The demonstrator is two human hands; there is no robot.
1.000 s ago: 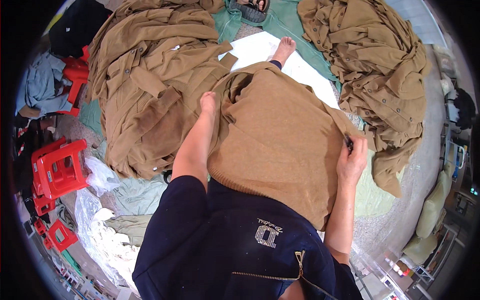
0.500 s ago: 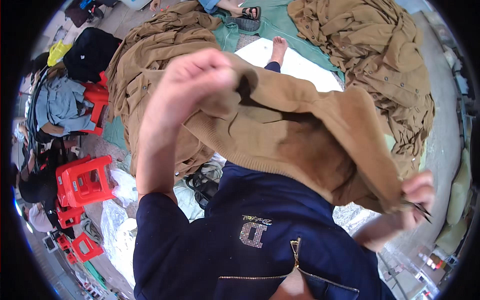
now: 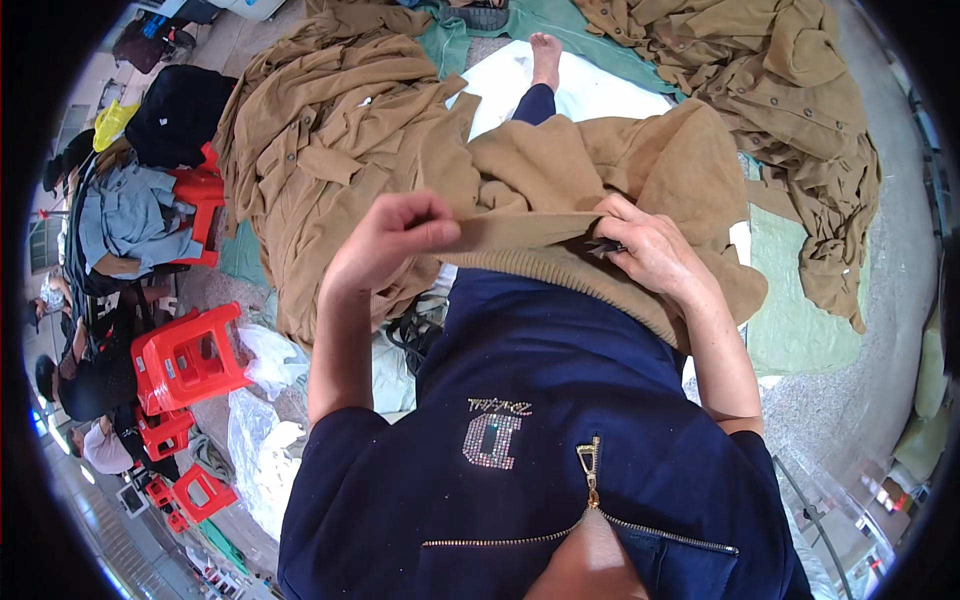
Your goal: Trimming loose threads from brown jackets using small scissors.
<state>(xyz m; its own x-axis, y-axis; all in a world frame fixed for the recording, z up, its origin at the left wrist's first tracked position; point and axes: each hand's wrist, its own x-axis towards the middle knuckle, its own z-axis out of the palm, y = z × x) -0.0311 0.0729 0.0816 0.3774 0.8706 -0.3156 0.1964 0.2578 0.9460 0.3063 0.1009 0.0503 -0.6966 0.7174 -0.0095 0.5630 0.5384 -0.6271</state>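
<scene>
A brown knit sweater [image 3: 665, 150] lies across my lap, its ribbed hem [image 3: 560, 275] facing me. My left hand [image 3: 400, 235] is closed, pinching one end of a flat strip of the knit that is drawn taut between my hands. At the strip's other end my right hand [image 3: 645, 245] is closed on the fabric. Small dark pointed thread snips [image 3: 603, 245] show between its fingers, mostly hidden by the hand.
Heaped brown knitwear [image 3: 320, 150] lies to the left, with another buttoned heap [image 3: 790, 110] at the far right. Red plastic stools [image 3: 190, 360] and clear plastic bags [image 3: 270, 360] stand or lie at left. A bare foot [image 3: 545, 60] rests on a white sheet [image 3: 600, 80] ahead.
The sweater has come down onto my lap from a raised, spread position. My right hand has moved in from the far right, and my left hand has lowered. The strip is now stretched between them.
</scene>
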